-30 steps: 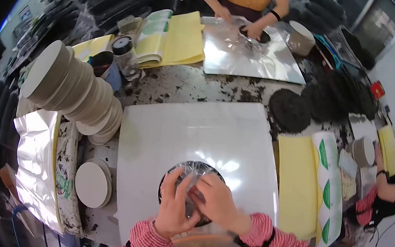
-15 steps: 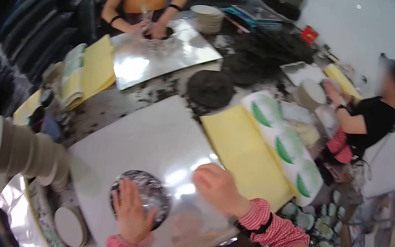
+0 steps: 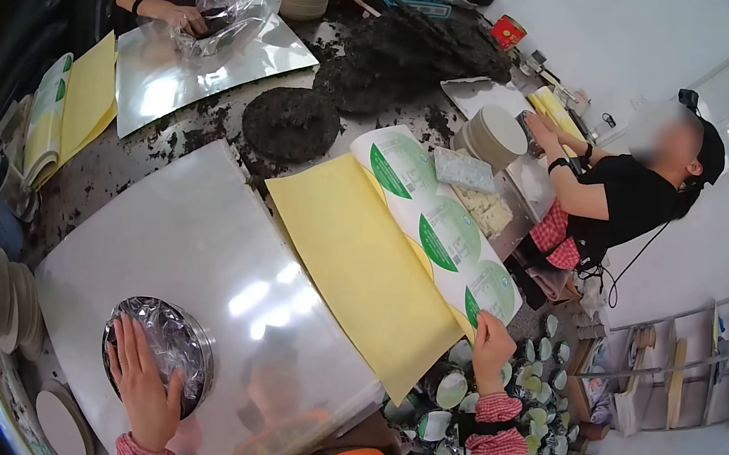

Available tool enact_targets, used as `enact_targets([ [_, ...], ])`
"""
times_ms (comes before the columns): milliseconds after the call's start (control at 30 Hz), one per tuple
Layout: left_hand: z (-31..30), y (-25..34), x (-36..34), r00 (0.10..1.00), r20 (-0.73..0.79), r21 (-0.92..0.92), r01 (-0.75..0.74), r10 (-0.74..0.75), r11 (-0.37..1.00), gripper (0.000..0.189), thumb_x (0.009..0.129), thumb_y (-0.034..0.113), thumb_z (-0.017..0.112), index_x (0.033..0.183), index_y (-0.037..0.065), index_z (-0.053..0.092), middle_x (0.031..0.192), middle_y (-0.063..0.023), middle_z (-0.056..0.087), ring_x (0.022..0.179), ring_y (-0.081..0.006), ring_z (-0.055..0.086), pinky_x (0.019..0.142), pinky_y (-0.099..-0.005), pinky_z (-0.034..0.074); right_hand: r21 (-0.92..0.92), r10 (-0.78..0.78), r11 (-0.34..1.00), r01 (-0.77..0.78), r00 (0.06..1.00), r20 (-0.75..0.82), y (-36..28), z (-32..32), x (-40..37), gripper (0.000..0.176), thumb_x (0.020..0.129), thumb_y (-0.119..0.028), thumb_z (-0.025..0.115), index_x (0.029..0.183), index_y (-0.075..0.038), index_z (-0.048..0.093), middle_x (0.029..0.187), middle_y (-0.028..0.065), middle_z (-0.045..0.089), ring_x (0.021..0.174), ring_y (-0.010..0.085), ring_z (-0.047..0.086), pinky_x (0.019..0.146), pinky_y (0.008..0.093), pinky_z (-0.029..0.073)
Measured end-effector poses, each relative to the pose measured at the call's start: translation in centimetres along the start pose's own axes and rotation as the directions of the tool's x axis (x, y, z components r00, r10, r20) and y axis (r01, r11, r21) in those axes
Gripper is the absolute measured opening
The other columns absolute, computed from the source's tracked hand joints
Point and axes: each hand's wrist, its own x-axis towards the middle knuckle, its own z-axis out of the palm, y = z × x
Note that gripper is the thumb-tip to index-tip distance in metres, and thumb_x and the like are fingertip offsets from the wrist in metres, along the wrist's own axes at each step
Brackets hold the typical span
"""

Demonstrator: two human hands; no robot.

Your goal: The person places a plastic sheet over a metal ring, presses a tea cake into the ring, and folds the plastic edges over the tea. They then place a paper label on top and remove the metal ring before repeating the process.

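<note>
My left hand (image 3: pixel 142 382) lies flat with fingers stretched out on a round dark cake under clear plastic film (image 3: pixel 186 347), which has a shiny rim. The cake rests on a smooth silvery sheet (image 3: pixel 164 230). To the right, my right hand (image 3: pixel 492 352) is closed in a pinch at the near corner of a white label sheet (image 3: pixel 439 214) printed with green and white circles. Yellow backing paper (image 3: pixel 350 267) lies beside and partly under the labels.
A dark round slab (image 3: pixel 291 123) and a heap of dark material (image 3: pixel 413 56) lie farther back. Stacked round discs (image 3: pixel 1 297) stand at left. Two people work across the table, one handling plastic film (image 3: pixel 222 14). Many wrapped round pieces (image 3: pixel 450 420) sit below right.
My right hand has moved from above the silvery sheet to the label sheet's corner and pinched it. My left hand stays on the wrapped cake. The camera view has shifted right.
</note>
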Motion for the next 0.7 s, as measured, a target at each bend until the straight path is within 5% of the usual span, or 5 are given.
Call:
enact_targets([
  [233,0.1,0.1,-0.2,1.000,-0.009,-0.010,0.004,-0.004,1.000,0.081,0.088,0.029,0.057,0.149,-0.013,0.023,0.159,-0.0274,0.022,0.149,-0.0421,0.017,0.120,-0.0546,0.010,-0.188,-0.315,0.938,0.290,0.942,-0.119,-1.1,0.5,-0.9,0.014,0.086,-0.009,0.071,0.098,-0.003,0.072,0.102,0.0152,0.073,0.091,0.0324,0.072,0.081,0.0375,0.056],
  [333,-0.3,0.1,-0.2,1.000,-0.006,-0.014,0.001,-0.001,1.000,0.081,0.088,0.029,0.057,0.149,-0.013,0.024,0.158,-0.0275,0.022,0.149,-0.0422,0.017,0.120,-0.0546,0.010,0.097,-0.073,0.992,0.082,0.993,-0.096,0.8,0.2,-0.5,0.014,0.085,-0.008,0.072,0.097,-0.002,0.069,0.103,0.0152,0.073,0.099,0.0323,0.070,0.086,0.0391,0.055],
  [400,-0.1,0.3,0.0,1.000,-0.014,-0.026,0.012,-0.012,1.000,0.081,0.088,0.029,0.058,0.149,-0.013,0.024,0.158,-0.0276,0.022,0.149,-0.0421,0.018,0.120,-0.0546,0.010,0.289,0.377,0.872,-0.394,0.919,0.114,1.8,-0.8,1.3,0.015,0.086,-0.010,0.072,0.095,-0.001,0.064,0.103,0.0159,0.072,0.100,0.0335,0.069,0.086,0.0402,0.054],
  [533,-0.2,0.2,-0.1,1.000,-0.028,-0.041,0.013,-0.014,0.999,0.081,0.087,0.029,0.059,0.148,-0.013,0.026,0.158,-0.0275,0.023,0.149,-0.0421,0.018,0.120,-0.0544,0.011,-0.010,-0.175,0.985,0.175,0.982,-0.065,-1.2,-0.6,1.8,0.019,0.087,-0.015,0.072,0.088,-0.002,0.057,0.089,0.0129,0.069,0.080,0.0298,0.066,0.077,0.0377,0.053],
  [700,0.0,0.0,-0.1,1.000,-0.020,-0.059,0.011,-0.012,0.998,0.081,0.087,0.029,0.059,0.148,-0.013,0.026,0.158,-0.0275,0.023,0.149,-0.0417,0.018,0.120,-0.0544,0.011,0.213,0.226,0.952,-0.218,0.974,-0.011,3.0,0.4,3.4,0.014,0.085,-0.010,0.071,0.082,-0.003,0.059,0.076,0.0094,0.060,0.072,0.0164,0.057,0.068,0.0303,0.048],
])
